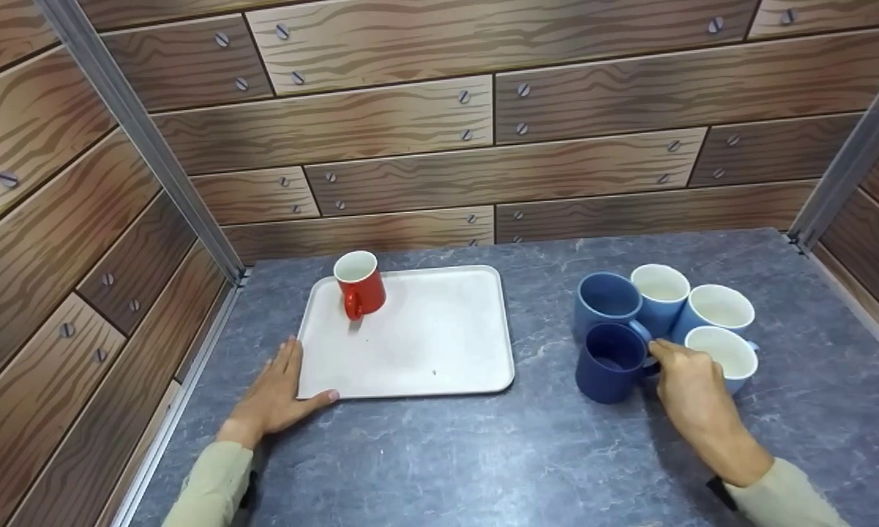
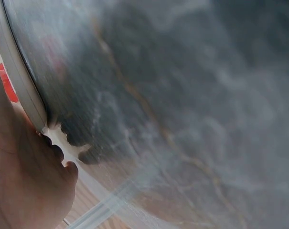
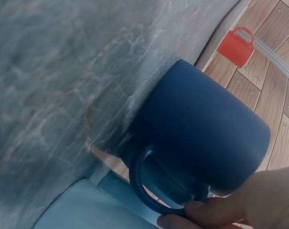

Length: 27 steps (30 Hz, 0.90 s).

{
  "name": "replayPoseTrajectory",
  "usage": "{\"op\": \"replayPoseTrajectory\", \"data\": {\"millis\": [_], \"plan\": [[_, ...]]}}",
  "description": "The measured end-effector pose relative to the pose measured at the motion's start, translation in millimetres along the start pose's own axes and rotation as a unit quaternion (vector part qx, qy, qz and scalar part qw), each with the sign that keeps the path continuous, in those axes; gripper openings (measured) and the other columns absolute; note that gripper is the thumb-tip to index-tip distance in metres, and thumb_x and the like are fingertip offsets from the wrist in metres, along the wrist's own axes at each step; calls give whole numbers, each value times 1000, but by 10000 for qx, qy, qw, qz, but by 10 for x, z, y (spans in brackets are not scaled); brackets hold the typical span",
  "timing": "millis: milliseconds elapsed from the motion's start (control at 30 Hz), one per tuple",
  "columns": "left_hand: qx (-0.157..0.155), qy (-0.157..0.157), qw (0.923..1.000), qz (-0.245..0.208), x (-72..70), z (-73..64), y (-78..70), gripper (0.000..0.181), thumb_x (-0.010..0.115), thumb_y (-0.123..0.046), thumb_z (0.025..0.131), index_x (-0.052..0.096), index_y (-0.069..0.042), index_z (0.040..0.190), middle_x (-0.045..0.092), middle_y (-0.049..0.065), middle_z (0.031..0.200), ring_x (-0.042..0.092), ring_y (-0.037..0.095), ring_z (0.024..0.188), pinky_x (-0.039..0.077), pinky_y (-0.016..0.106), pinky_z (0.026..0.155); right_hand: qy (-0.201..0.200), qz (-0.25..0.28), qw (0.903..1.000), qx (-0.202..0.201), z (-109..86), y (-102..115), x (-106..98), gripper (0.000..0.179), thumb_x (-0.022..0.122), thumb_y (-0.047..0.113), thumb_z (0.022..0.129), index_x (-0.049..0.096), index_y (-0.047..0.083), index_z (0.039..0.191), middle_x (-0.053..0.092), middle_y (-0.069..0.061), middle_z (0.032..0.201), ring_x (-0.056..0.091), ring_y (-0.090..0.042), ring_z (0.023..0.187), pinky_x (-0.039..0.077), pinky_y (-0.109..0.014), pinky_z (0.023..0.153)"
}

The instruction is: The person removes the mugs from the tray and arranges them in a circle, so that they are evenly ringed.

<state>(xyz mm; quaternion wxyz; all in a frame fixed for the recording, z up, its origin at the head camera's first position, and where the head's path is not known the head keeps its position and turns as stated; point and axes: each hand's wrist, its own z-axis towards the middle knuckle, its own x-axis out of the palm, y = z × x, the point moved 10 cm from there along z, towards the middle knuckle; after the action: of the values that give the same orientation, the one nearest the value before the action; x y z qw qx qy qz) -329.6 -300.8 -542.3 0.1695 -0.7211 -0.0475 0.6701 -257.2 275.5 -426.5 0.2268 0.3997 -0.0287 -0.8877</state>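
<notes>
My right hand pinches the handle of a dark blue mug; in the right wrist view the thumb and fingers close on the handle. A medium-blue mug stands right behind it. At the left, my left hand rests with straight fingers against the corner of a white tray, thumb along its front edge. A red mug stands upright on the tray's back left part, handle toward me.
Several light blue mugs with white insides, among them a back one, a middle one and a front one, cluster right of the dark mug. Wood-patterned walls bound the grey marbled table at back and sides.
</notes>
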Motion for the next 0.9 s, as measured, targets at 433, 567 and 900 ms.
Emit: {"op": "replayPoseTrajectory", "data": {"millis": [433, 567, 900], "plan": [[-22, -6, 10000, -3, -11, -5, -16, 126, 59, -81, 92, 11, 8, 167, 8, 26, 177, 10, 45, 165, 13, 59, 135, -900, 794, 9869, -1078, 418, 818, -160, 33, 76, -9, 84, 77, -5, 116, 77, -20, 112, 75, -40, 101, 62, -50, 90], [-33, -3, 10000, -32, -9, 21, -25, 126, 59, -81, 92, 12, 8, 167, 8, 26, 177, 10, 45, 165, 13, 59, 135, -80, 1317, 9839, -1207, 730, 1196, 279, 29, 81, 5, 90, 77, -3, 117, 77, -20, 114, 75, -37, 105, 62, -49, 96], [-142, 0, 9999, -38, -7, 24, -20, 127, 62, -81, 90, 13, 7, 168, 10, 26, 177, 11, 45, 165, 15, 59, 135, 2508, 3343, 9078, -356, 1328, 2070, 1874, 40, 72, 18, 101, 67, -7, 132, 71, -25, 131, 71, -43, 118, 60, -53, 101]]}}
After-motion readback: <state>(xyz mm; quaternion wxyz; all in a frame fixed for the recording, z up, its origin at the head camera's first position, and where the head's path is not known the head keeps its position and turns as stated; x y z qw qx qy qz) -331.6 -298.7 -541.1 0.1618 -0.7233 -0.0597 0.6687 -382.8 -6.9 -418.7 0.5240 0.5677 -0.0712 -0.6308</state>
